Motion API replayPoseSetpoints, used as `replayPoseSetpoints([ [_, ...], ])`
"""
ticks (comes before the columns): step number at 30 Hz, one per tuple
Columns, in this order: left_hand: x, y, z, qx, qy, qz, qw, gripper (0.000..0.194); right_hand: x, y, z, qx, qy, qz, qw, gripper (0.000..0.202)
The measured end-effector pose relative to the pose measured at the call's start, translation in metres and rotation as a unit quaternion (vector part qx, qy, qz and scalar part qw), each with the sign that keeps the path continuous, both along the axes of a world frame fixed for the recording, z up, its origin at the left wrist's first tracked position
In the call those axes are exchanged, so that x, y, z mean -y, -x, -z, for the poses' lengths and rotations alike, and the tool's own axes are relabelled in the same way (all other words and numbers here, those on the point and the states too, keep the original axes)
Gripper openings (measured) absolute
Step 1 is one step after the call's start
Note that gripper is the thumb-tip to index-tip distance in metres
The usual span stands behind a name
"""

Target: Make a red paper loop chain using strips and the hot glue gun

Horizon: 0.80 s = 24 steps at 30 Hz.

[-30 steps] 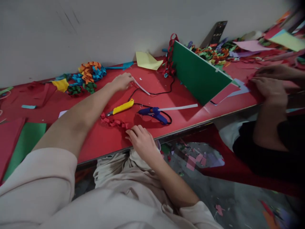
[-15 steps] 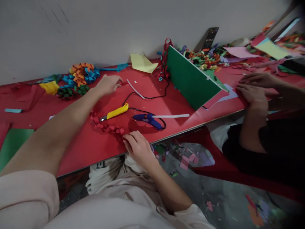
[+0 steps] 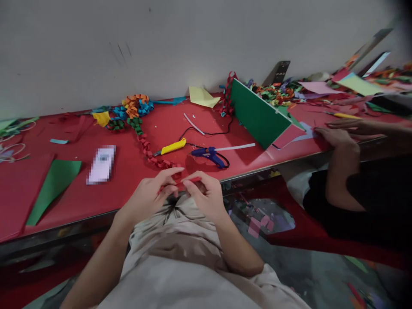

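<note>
At the table's front edge my two hands come together on a narrow red paper strip point(image 3: 187, 178). My right hand point(image 3: 206, 193) pinches the strip between thumb and fingers. Opposite it, my left hand point(image 3: 149, 195) has its fingers curled on the strip's other part, which the fingers partly hide. Just beyond my fingertips lies the red end of a paper chain point(image 3: 151, 155); whether the strip passes through its last link cannot be made out. A yellow utility knife point(image 3: 173, 147) and a blue glue gun point(image 3: 210, 155) with a white glue stick lie close behind.
A green board point(image 3: 257, 113) stands upright at the right of centre. To the left are a phone point(image 3: 102, 165) and green paper point(image 3: 56, 186). Another person's hands point(image 3: 341, 131) work at the right. A loose glue stick point(image 3: 193, 124) and a black cord lie further back.
My left hand has come back from the far side of the table to meet my right hand. A red strip now shows between them. The view has swung left.
</note>
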<state>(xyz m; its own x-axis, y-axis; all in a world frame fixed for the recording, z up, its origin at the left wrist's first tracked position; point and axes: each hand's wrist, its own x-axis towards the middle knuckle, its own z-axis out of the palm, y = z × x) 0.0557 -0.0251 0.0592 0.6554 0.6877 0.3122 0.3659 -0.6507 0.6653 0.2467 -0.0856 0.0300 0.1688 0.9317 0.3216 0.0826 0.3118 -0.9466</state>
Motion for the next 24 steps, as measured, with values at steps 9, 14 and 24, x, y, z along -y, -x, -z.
replayPoseSetpoints([
  [9, 0.021, 0.018, 0.027, 0.126, 0.008, -0.121, 0.985, 0.021, 0.005, -0.002, 0.000, -0.163, 0.020, 0.063, 0.984, 0.031],
  [14, 0.034, 0.008, 0.039, 0.166, 0.062, -0.072, 0.982, 0.049, 0.002, -0.004, 0.009, -0.233, 0.067, -0.004, 0.970, 0.029],
  [24, 0.048, -0.001, 0.024, 0.078, -0.195, 0.016, 0.977, 0.013, -0.031, -0.009, -0.002, -0.245, 0.282, -0.251, 0.893, 0.050],
])
